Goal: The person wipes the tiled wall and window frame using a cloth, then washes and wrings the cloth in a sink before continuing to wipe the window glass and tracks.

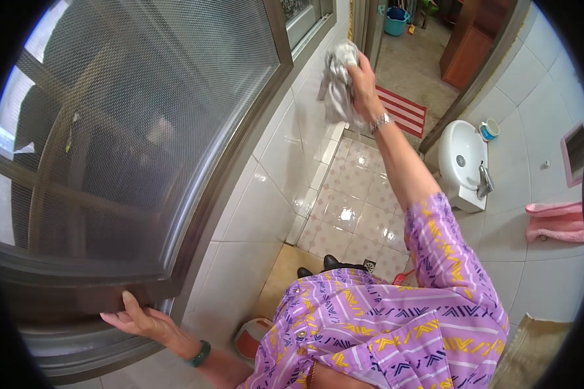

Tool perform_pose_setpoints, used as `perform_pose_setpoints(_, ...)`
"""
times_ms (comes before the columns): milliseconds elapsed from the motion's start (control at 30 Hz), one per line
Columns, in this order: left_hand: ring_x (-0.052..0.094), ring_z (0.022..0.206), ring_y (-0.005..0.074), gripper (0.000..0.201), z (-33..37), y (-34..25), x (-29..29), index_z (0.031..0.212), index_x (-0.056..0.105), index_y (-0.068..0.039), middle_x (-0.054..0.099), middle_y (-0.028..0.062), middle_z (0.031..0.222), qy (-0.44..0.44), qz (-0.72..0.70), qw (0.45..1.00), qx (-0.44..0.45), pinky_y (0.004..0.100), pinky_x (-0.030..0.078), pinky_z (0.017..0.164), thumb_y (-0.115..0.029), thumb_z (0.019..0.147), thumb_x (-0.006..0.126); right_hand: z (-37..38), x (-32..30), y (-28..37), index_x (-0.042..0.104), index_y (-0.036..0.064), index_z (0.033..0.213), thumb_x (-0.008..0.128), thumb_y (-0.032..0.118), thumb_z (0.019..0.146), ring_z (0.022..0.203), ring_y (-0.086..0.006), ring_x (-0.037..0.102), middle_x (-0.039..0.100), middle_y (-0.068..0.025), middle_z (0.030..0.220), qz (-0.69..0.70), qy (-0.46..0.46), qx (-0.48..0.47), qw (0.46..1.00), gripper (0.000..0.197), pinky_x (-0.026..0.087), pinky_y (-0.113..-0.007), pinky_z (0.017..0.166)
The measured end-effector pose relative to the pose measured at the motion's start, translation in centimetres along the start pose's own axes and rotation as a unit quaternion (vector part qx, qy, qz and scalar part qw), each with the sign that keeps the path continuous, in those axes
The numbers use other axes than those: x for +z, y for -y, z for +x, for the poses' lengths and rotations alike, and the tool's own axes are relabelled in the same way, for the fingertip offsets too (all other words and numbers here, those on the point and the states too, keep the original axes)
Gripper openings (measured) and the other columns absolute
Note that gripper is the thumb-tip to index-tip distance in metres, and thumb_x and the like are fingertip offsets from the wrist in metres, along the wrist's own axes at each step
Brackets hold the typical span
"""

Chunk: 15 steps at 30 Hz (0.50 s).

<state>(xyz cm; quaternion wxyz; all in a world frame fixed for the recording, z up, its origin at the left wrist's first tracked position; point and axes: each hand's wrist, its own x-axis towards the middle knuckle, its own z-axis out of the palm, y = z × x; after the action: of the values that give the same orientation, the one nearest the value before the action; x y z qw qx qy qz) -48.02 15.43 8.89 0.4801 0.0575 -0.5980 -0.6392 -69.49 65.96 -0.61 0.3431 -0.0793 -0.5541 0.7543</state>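
Held out ahead, my right hand (pixel 363 84) grips a crumpled grey-white cloth (pixel 337 87) that hangs beside the white tiled wall, near the doorway. Whether the cloth touches the tiles I cannot tell. At the lower left, my left hand (pixel 146 322) holds the lower edge of a dark metal window frame (pixel 84 299), thumb against its face; the fingertips on the other side are partly hidden. The frame carries a large mesh screen (pixel 143 129), with bars and blurred shapes showing through it.
A white washbasin (pixel 457 152) with a tap stands on the right, a mug (pixel 489 129) on the ledge by it. A pink towel (pixel 555 220) hangs farther right. Beyond the doorway lie a striped red-and-white mat (pixel 402 111) and a blue bucket (pixel 396 23). The tiled floor (pixel 350 207) looks glossy.
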Motion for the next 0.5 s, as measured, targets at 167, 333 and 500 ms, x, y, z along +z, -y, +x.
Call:
perform_pose_setpoints(167, 0.054, 0.103, 0.0248, 0.063, -1.9, -0.8, -0.9, 0.133, 0.036, 0.003, 0.049, 0.0211, 0.123, -0.073, 0.255, 0.926, 0.268, 0.0347, 0.048, 0.087, -0.008, 0.082, 0.071, 5.6, 7.0, 1.8, 0.057, 0.0028, 0.121, 0.061, 0.028, 0.084, 0.097, -0.0164, 0.055, 0.06, -0.0057, 0.11, -0.039, 0.165, 0.053, 0.984, 0.045, 0.045, -0.028, 0.081)
perform_pose_setpoints(333, 0.056, 0.097, 0.0232, 0.046, -1.0, -1.1, -2.5, 0.122, 0.046, 0.007, 0.054, 0.0196, 0.12, -0.065, 0.361, 0.874, 0.32, 0.0293, 0.05, 0.079, -0.002, 0.083, 0.067, 6.8, 10.6, 1.5, 0.063, 0.004, 0.104, 0.052, 0.03, 0.09, 0.078, -0.017, 0.06, 0.064, -0.0044, 0.093, -0.032, 0.288, 0.101, 0.952, 0.032, 0.051, -0.034, 0.066)
perform_pose_setpoints(500, 0.06, 0.076, 0.0214, 0.016, -0.5, -0.5, -3.5, 0.095, 0.059, 0.009, 0.064, 0.0165, 0.096, -0.09, 0.335, 0.887, 0.304, 0.0275, 0.051, 0.064, -0.001, 0.083, 0.063, 4.8, 12.1, 1.8, 0.062, 0.0055, 0.108, 0.049, 0.033, 0.091, 0.087, -0.0164, 0.059, 0.064, -0.0032, 0.1, -0.067, 0.301, 0.08, 0.948, 0.035, 0.048, -0.033, 0.074)
